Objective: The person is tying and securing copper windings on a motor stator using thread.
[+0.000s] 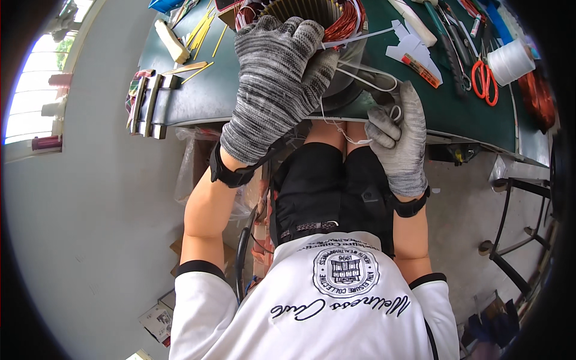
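A motor stator with red-brown copper windings stands at the table's near edge, partly cut off by the top of the view. My left hand, in a grey knitted glove, lies over its near side with bent fingers; what they close on is hidden. White cord loops from beside my left thumb across to my right hand. That hand, gloved too, has its lower fingers curled round the cord and its upper ones stretched upward. A thin cord end hangs below the table edge between both hands.
On the dark green table lie thin yellow sticks and metal bars at left. At right are red-handled scissors, a white cord spool, an orange cutter, white paper pieces and pliers-like tools.
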`<state>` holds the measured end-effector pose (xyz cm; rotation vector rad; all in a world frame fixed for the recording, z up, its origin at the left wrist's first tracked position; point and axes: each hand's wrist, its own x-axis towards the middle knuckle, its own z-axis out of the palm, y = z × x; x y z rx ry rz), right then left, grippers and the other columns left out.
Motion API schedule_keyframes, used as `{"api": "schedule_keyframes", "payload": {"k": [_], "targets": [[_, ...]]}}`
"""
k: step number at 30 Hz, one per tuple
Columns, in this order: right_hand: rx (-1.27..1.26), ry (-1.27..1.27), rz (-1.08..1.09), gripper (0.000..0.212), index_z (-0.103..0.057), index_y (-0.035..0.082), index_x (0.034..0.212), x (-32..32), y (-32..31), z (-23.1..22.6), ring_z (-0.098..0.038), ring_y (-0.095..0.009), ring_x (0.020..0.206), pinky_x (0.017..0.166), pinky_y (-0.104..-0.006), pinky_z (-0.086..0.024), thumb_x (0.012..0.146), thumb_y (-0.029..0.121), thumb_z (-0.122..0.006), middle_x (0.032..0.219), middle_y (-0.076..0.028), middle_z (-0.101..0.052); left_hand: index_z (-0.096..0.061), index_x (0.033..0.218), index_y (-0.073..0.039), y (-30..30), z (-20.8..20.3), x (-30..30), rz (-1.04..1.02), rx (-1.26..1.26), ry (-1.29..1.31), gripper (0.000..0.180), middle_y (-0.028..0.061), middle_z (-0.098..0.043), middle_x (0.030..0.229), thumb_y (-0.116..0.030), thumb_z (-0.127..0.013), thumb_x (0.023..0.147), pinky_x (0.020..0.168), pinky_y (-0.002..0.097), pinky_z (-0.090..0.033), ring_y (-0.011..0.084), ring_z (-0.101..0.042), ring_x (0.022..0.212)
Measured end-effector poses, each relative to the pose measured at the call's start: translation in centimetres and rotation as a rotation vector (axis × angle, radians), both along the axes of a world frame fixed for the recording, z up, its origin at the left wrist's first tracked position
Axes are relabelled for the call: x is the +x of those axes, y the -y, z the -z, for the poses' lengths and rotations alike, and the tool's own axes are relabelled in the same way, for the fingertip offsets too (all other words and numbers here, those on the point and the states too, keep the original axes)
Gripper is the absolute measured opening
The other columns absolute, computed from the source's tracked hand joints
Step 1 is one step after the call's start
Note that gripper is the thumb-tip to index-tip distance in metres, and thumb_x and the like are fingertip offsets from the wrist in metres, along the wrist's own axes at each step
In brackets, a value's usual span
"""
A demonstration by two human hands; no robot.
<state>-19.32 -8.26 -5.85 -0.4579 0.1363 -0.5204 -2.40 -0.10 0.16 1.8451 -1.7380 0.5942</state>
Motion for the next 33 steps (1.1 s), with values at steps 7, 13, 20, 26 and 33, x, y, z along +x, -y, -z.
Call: {"api": "schedule_keyframes", "payload": {"k": [7, 13, 20, 26, 33], "targets": [[0.126, -0.586, -0.051, 0.022, -0.056, 0.012, 0.110, -7.2, -3.5, 10.1, -0.046, -0.003, 0.057, 0.048, -0.0159, -0.038, 0.090, 0.022, -0.052, 0.086, 0.000, -0.057, -0.059, 0.096, -0.006, 0.3, 0.5, 0.4, 0.052, -0.085, 0.046, 0.028, 0.0119, -0.060, 0.084, -0.020, -0.068, 0.073, 0.077, 0.0438, -0.039, 0.0318, -0.056, 0.080], [-1.134, -1.081, 0.225, 0.022, -0.056, 0.004, 0.106, -8.9, -2.6, 16.8, -0.055, -0.029, 0.096, 0.083, -0.0354, -0.044, 0.089, 0.016, -0.049, 0.102, -0.017, -0.057, -0.056, 0.102, -0.006, 0.0, 1.3, 0.8, 0.085, 0.000, -0.156, 0.033, 0.0132, -0.058, 0.093, -0.023, -0.065, 0.075, 0.084, 0.0471, -0.036, 0.0344, -0.053, 0.091], [-1.624, -1.316, 0.120, 0.020, -0.059, 0.008, 0.099, -8.1, -2.7, 18.2, -0.058, -0.032, 0.086, 0.075, -0.0398, -0.047, 0.083, 0.018, -0.056, 0.093, -0.014, -0.060, -0.056, 0.091, 0.000, 0.0, -0.3, 0.2, 0.170, -0.218, -0.022, 0.023, 0.0150, -0.055, 0.082, -0.009, -0.065, 0.072, 0.076, 0.0451, -0.040, 0.0363, -0.053, 0.081], [-1.802, -1.390, -0.025, 0.027, -0.059, 0.010, 0.104, -4.0, -2.9, 18.7, -0.058, -0.031, 0.091, 0.078, -0.0419, -0.047, 0.083, 0.026, -0.054, 0.101, -0.014, -0.060, -0.056, 0.092, 0.000, 0.0, 0.2, 0.1, 0.168, -0.282, -0.013, 0.025, 0.0150, -0.055, 0.083, -0.008, -0.066, 0.071, 0.076, 0.0454, -0.040, 0.0363, -0.053, 0.081], [-1.948, -1.621, -0.087, 0.056, -0.051, 0.009, 0.120, 4.0, -3.9, 21.0, -0.054, -0.030, 0.108, 0.091, -0.0430, -0.042, 0.077, 0.042, -0.059, 0.116, -0.016, -0.055, -0.056, 0.092, 0.000, -0.3, -0.2, 0.2, 0.147, -0.211, -0.013, 0.025, 0.0150, -0.055, 0.083, -0.009, -0.066, 0.071, 0.076, 0.0452, -0.040, 0.0362, -0.052, 0.080]]}}
